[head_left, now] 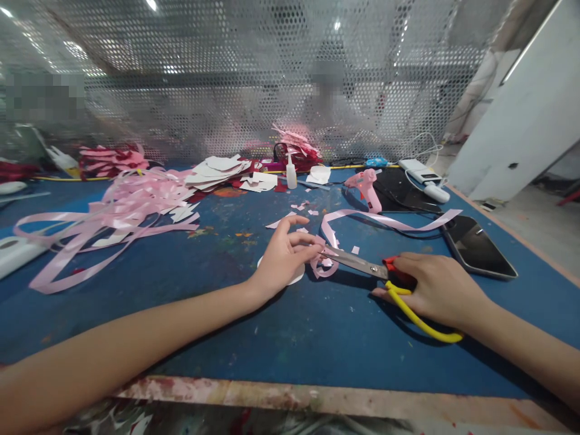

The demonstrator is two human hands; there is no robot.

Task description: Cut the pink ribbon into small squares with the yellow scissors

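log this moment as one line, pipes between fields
left hand: pinching pink ribbon | right hand: holding scissors, blades at ribbon | beyond right hand: dark phone, pink glue gun

Tabletop, items by count. Grips: two, the left grip and the right grip. Scissors: one pair. Loose pink ribbon strip: one. Pink ribbon heap: one, its strands too tangled to count. Red-and-pink bundles: two, a left bundle and a rear bundle. White paper pile: one, sheets overlapping and uncountable. Pink glue gun: one. Upright squeeze bottle: one. Phone: one. White round piece: one, partly hidden. Small pink scraps: several, exact number unclear.
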